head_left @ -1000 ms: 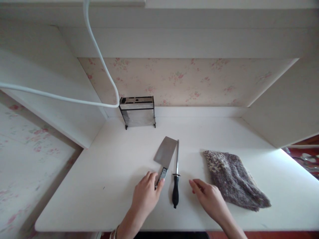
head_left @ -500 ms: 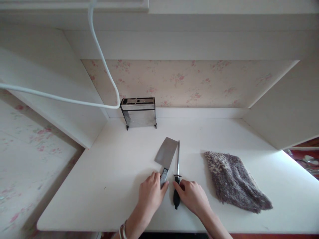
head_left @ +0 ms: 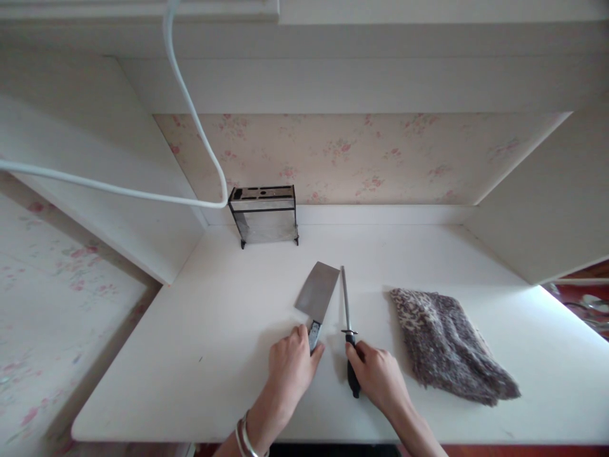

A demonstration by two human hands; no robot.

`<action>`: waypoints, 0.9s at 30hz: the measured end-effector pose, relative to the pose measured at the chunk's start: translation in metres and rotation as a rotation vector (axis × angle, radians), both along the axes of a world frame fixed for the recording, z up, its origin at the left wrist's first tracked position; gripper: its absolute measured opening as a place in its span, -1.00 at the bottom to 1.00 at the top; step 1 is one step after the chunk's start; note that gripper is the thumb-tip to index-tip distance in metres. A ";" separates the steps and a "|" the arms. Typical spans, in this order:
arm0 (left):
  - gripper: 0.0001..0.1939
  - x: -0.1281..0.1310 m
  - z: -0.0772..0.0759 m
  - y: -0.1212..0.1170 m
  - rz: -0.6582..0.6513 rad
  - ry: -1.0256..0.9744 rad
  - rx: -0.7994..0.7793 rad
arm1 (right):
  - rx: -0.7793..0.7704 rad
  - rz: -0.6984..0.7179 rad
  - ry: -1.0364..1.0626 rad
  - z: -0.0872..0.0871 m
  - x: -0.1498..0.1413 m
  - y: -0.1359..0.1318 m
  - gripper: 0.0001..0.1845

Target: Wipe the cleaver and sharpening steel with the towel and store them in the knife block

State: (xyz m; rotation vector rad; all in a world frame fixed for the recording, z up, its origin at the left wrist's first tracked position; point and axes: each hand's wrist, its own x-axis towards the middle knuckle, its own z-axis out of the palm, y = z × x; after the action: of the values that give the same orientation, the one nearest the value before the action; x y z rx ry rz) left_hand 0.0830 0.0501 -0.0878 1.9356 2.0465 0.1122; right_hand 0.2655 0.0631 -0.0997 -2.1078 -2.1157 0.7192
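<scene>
A cleaver (head_left: pixel 317 291) with a broad steel blade lies on the white countertop (head_left: pixel 214 330). My left hand (head_left: pixel 291 367) is closed over its handle. Just to the right lies a honing steel (head_left: pixel 346 303) with a black handle. My right hand (head_left: pixel 377 376) is wrapped round that handle, the rod pointing away from me.
A metal knife block (head_left: pixel 263 213) stands at the back left against the flowered wall. A mottled brown cloth (head_left: pixel 447 346) lies at the right. A white cable (head_left: pixel 190 114) hangs down from above on the left. Cabinet walls close in both sides.
My right hand moved left from the bare counter, took hold of the honing steel's handle and shifted it a little right. My left hand closed further over the cleaver handle.
</scene>
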 end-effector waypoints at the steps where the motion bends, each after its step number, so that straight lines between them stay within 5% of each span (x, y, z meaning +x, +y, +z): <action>1: -0.70 0.001 0.000 0.000 -0.002 0.007 0.002 | 0.000 -0.005 -0.003 0.000 0.002 0.000 -0.48; 12: -0.77 0.007 -0.004 -0.004 -0.002 0.017 -0.005 | -0.048 -0.034 -0.157 0.008 0.024 -0.005 -0.46; 27: -0.77 -0.028 0.007 -0.041 0.176 0.105 -0.009 | -0.056 0.054 -0.197 0.004 0.033 -0.010 -0.46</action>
State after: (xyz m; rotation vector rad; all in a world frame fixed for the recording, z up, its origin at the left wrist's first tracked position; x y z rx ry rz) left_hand 0.0546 0.0088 -0.0811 1.7879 2.2798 0.0420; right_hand 0.2981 0.0529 -0.0960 -2.2442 -2.2846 0.6052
